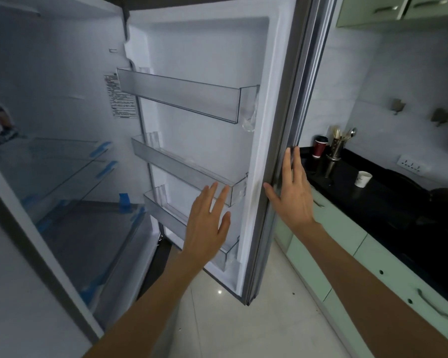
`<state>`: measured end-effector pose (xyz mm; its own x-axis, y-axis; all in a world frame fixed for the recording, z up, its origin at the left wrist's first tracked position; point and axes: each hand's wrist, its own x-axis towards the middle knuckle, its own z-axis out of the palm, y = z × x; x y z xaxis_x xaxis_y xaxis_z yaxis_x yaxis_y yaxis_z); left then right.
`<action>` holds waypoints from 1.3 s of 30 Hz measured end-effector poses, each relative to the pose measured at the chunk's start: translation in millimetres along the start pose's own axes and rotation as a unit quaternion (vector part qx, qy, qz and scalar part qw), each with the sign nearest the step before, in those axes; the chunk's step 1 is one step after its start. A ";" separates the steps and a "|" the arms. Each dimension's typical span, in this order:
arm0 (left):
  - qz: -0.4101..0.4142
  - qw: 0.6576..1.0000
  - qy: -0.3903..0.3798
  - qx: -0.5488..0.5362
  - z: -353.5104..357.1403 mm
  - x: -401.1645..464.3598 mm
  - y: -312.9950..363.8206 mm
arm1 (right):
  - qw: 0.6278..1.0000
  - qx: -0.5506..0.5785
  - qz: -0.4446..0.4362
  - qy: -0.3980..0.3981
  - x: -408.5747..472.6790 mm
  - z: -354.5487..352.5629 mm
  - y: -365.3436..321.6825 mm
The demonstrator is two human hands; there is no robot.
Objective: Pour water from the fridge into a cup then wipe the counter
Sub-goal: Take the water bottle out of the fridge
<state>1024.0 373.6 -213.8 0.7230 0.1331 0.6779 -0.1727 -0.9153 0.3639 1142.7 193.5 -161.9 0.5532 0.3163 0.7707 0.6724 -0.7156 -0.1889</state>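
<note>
Now fridge door (pixel 207 120) swung wide open. My right hand (pixel 291 192) flat on door's outer edge, fingers straight. My left hand (pixel 207 220) spread, holding nothing, near middle door bin (pixel 189 169). White cup (pixel 363 178) on black worktop (pixel 373 202) far right, beside utensil holder (pixel 334 153).

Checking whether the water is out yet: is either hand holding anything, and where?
Nothing is held. The right hand rests flat on the fridge door edge; the left hand is open.
</note>
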 end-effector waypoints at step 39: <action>-0.143 0.968 -0.002 0.205 238.1 208.3 51.8 | 0.984 0.134 -0.051 -0.106 202.1 150.7 252.2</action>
<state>1325.0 263.4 -205.9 0.7046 0.4025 0.5844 0.3143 -0.9154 0.2514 1498.2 170.8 -145.5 0.5470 0.5207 0.6555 0.8196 -0.4925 -0.2927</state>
